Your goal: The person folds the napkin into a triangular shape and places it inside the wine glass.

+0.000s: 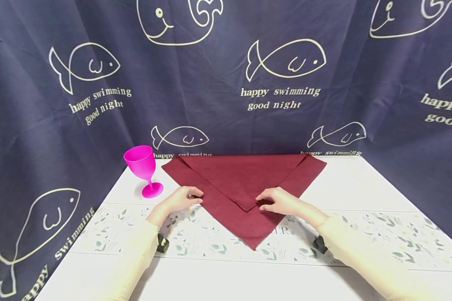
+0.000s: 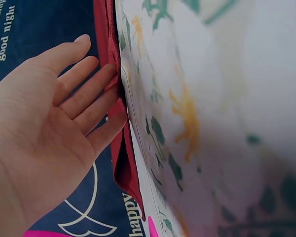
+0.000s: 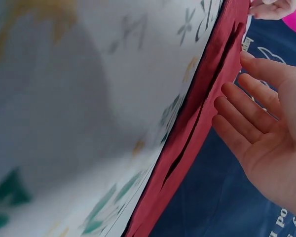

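A dark red cloth (image 1: 218, 217) lies folded into a triangle, its point toward the front, with a smaller flap (image 1: 245, 175) folded down over it. My left hand (image 1: 181, 198) is at the cloth's left slanted edge; in the left wrist view its fingers (image 2: 91, 101) are loosely extended, tips right at the red edge. My right hand (image 1: 280, 201) lies over the right side near the flap's tip. The right wrist view shows its fingers (image 3: 246, 111) spread and relaxed beside the cloth (image 3: 207, 98). Neither hand grips anything.
A pink goblet (image 1: 141, 163) stands upright at the back left of the white table (image 1: 361, 184). A leaf-patterned strip (image 1: 384, 234) runs across the tabletop. Behind hangs a dark blue curtain (image 1: 218, 104) with fish drawings, reaching the table's back edge.
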